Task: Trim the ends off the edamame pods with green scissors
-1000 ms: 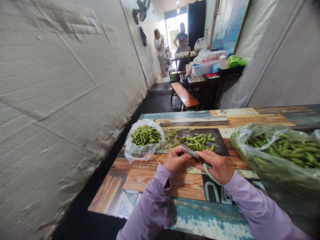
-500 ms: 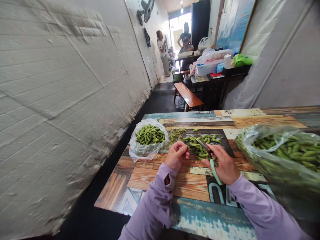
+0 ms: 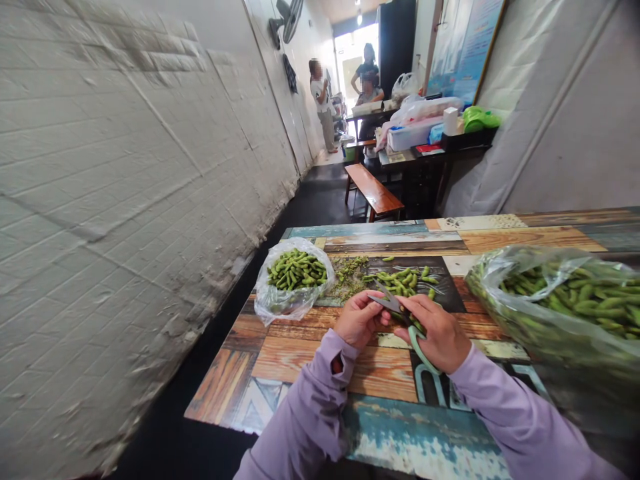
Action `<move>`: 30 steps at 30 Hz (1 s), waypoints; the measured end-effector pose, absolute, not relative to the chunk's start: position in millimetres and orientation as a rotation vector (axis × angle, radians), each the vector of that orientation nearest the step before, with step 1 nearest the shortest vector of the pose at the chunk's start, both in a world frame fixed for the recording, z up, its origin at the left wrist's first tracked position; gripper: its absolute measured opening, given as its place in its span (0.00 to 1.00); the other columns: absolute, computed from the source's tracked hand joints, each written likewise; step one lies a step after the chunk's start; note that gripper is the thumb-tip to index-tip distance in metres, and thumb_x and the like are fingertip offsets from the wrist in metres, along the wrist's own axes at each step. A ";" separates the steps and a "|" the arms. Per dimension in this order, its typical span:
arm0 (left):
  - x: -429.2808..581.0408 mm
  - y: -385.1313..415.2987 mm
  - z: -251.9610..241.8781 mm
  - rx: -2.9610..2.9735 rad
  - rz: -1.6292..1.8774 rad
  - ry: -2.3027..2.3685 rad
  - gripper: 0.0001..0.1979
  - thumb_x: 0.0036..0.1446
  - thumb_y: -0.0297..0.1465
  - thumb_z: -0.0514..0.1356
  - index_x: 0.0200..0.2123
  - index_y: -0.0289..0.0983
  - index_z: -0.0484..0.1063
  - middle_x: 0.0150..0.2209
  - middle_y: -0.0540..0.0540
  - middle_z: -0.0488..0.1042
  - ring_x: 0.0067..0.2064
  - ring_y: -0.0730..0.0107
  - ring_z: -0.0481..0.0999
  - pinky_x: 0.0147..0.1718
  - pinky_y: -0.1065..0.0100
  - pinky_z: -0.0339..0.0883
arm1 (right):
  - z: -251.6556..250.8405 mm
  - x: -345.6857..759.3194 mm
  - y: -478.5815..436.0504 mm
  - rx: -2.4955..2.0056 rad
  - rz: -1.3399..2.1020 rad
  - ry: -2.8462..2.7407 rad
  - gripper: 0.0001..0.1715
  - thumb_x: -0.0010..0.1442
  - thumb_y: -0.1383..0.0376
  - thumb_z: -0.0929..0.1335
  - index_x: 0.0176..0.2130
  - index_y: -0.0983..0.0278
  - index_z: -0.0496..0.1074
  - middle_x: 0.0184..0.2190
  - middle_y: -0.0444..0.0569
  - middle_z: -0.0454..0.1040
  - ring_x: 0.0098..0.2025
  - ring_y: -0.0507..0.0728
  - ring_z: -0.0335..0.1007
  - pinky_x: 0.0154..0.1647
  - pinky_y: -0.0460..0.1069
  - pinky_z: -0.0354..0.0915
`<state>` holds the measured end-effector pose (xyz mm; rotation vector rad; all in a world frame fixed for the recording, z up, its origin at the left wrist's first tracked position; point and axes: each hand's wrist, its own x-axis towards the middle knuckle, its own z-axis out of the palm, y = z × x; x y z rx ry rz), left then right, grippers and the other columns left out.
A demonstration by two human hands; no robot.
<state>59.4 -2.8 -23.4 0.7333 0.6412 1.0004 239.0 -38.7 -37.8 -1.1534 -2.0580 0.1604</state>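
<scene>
My right hand (image 3: 436, 330) is closed around green-handled scissors (image 3: 419, 347), their dark blades parted and pointing left. Beside the blade tips, my left hand (image 3: 359, 319) pinches an edamame pod that is mostly hidden by its fingers. Just beyond both hands lies a loose pile of edamame pods (image 3: 403, 280) on the table. Small green trimmings (image 3: 350, 272) are scattered to the left of that pile. A clear plastic bag (image 3: 266, 301) farther left holds more pods (image 3: 296, 269).
A large clear bag (image 3: 537, 327) full of pods stands at the right of the patterned wooden table (image 3: 300, 357). A white brick-patterned wall (image 3: 125, 200) runs along the left. Behind are a red-brown bench (image 3: 374, 189), a cluttered table and several people.
My right hand has brought the scissors left, so the blades now meet my left fingertips. My left hand has shifted slightly, and the view has moved a little.
</scene>
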 end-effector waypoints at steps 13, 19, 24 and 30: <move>62.1 -4.7 -28.3 0.806 0.955 0.528 0.18 0.46 0.34 0.68 0.37 0.35 0.66 0.27 0.47 0.76 0.25 0.72 0.75 0.25 0.72 0.67 | -36.6 239.9 -39.2 -1.119 0.207 -2.062 0.29 0.57 0.60 0.68 0.56 0.61 0.62 0.42 0.54 0.71 0.44 0.59 0.70 0.43 0.53 0.69; 60.9 -3.6 -27.9 0.849 0.964 0.554 0.17 0.46 0.35 0.68 0.36 0.34 0.66 0.25 0.48 0.75 0.24 0.73 0.74 0.25 0.71 0.67 | -35.4 242.5 -38.9 -1.135 0.231 -2.082 0.29 0.56 0.61 0.68 0.56 0.61 0.62 0.42 0.52 0.71 0.42 0.59 0.70 0.42 0.52 0.69; 61.3 -3.3 -26.9 0.873 0.975 0.581 0.18 0.45 0.36 0.68 0.35 0.34 0.66 0.25 0.48 0.76 0.24 0.73 0.74 0.25 0.71 0.67 | -32.5 242.6 -39.1 -1.145 0.241 -2.072 0.28 0.55 0.61 0.68 0.55 0.60 0.64 0.41 0.52 0.71 0.41 0.58 0.70 0.41 0.52 0.69; 61.8 -4.0 -27.4 0.876 0.951 0.591 0.17 0.46 0.36 0.68 0.34 0.34 0.66 0.25 0.48 0.76 0.24 0.73 0.74 0.26 0.70 0.68 | -34.9 244.0 -37.7 -1.115 0.275 -2.080 0.29 0.55 0.60 0.69 0.55 0.60 0.63 0.40 0.52 0.71 0.42 0.58 0.70 0.41 0.53 0.69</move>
